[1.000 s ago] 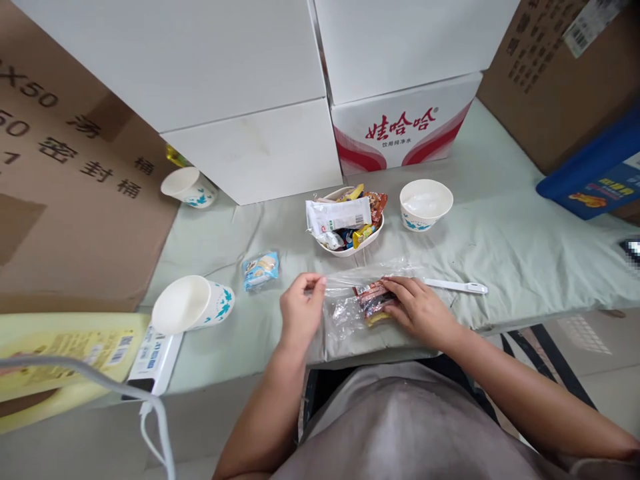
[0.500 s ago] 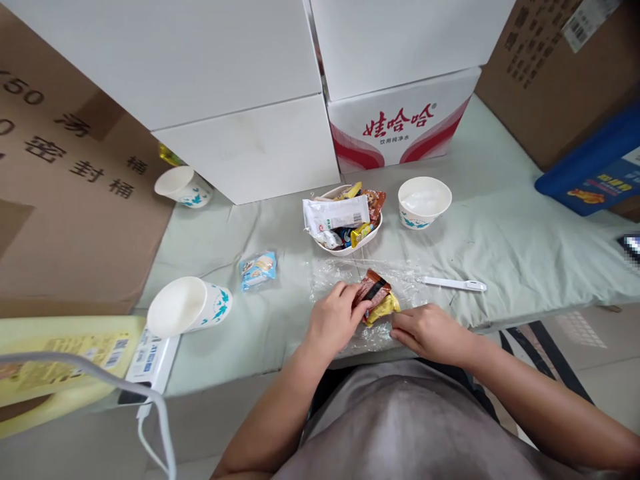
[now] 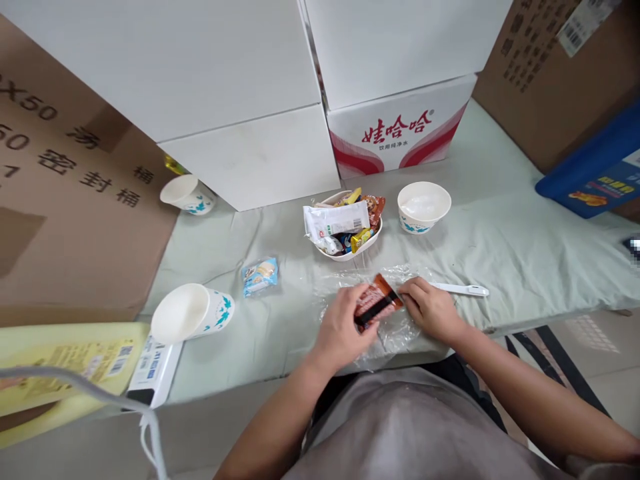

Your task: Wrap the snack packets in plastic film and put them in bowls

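Observation:
My left hand is closed around a reddish-brown snack packet with a dark band across it. The packet is tilted above a crumpled clear plastic bag spread on the cloth. Beside the packet's right corner is my right hand, its fingers curled together over the bag; what they pinch, if anything, is hidden. Just beyond both hands, a white bowl holds a heap of wrapped snacks, with a long white packet on top. A white plastic-handled tool lies right of my right hand.
A blue snack packet lies on the green cloth. Paper cups stand at left front, left back and right. White cartons are stacked behind; brown cartons flank the surface.
The reddish-brown packet is now lifted and turned in my left hand. A yellow packet that showed under it is out of sight. My right hand has moved up and slightly right.

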